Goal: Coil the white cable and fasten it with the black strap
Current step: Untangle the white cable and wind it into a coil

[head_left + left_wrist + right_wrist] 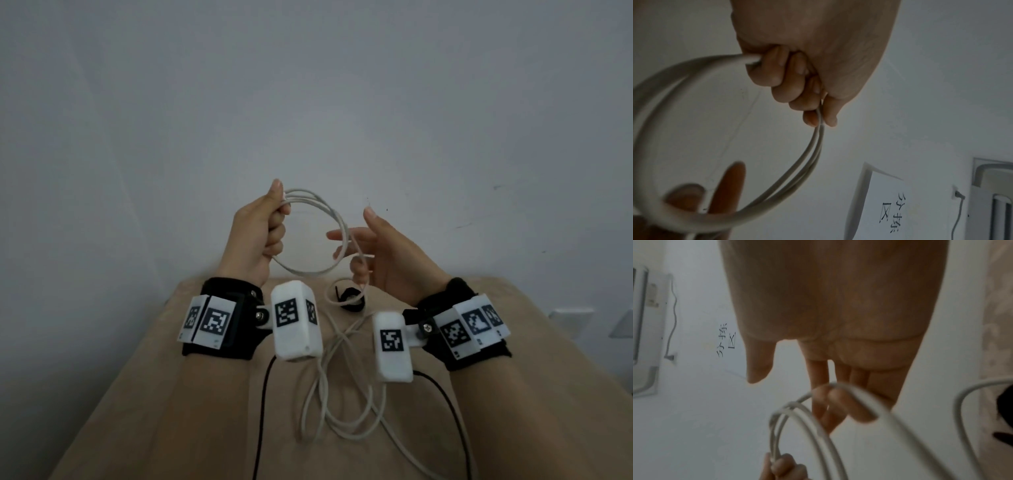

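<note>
My left hand (274, 222) is raised above the table and grips a coil of the white cable (301, 273), two or three loops hanging to its right; the left wrist view shows its fingers (795, 81) curled round the loops (812, 154). My right hand (359, 250) stands beside the coil, thumb and upper fingers stretched out, lower fingers hooked round the trailing strand (789, 405). That strand runs down to loose cable (342, 394) on the table. The black strap (349, 298) lies on the table below the hands, curled into a ring and touched by neither hand.
The table (171, 394) has a beige cloth and ends at a pale grey wall close behind. Two thin black leads (263, 394) from the wrist cameras cross the cloth. A paper sign (890, 203) and a wall socket (957, 194) appear in the left wrist view.
</note>
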